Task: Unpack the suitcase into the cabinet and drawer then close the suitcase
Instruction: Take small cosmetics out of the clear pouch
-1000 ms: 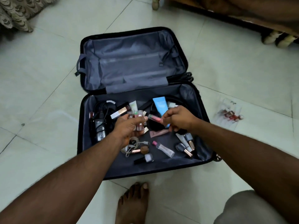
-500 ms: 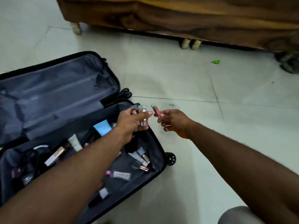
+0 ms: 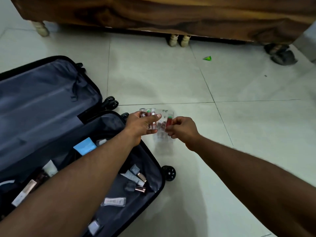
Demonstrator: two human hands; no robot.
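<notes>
Floor tiles (image 3: 239,134) now under both hands, left hand (image 3: 142,124) gripping vials (image 3: 150,114), right hand (image 3: 181,129) seemingly pinching one.

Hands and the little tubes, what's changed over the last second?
Both hands left the suitcase and moved right, out over the floor. The left hand still grips several small tubes; the right hand still pinches one tube. The other cosmetics stayed in the open suitcase.

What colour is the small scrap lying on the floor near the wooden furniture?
Bright green; the scrap shows clearly in the head view on the pale floor tiles.
</notes>
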